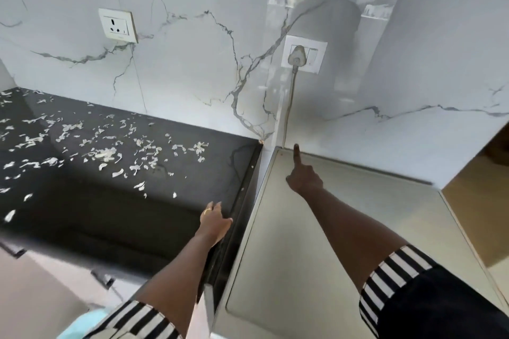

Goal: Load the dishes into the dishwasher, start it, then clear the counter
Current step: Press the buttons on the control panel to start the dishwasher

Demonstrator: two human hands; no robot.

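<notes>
The white marble-look wall (192, 63), glossy and grey-veined, is mirroring the room behind. Below it the black polished stone counter (110, 215) is lying littered and is waiting to be cleared. Touching its right end, against the wall, is standing a flat beige matte metal appliance top with rounded corners (344, 242), which I take to be the dishwasher. No dishes are showing anywhere, so loading looks finished. The right hand (304, 180) is reaching over that top, forefinger straight, the other fingers folded and holding nothing, and is aiming at the white switch-and-socket plate (304, 53) above, probably to turn the power on. The left hand (216, 221) is lying flat and loose near the counter's right edge, gripping nothing, seemingly bracing the lean. A white moulded plug (297, 55) is sitting in that plate, its pale cable (289, 107) dropping behind the appliance. A second cream socket plate (118, 25) is hanging unused on the left. Thin, curled whitish scraps (106, 154), like peelings, are scattered across the counter.
</notes>
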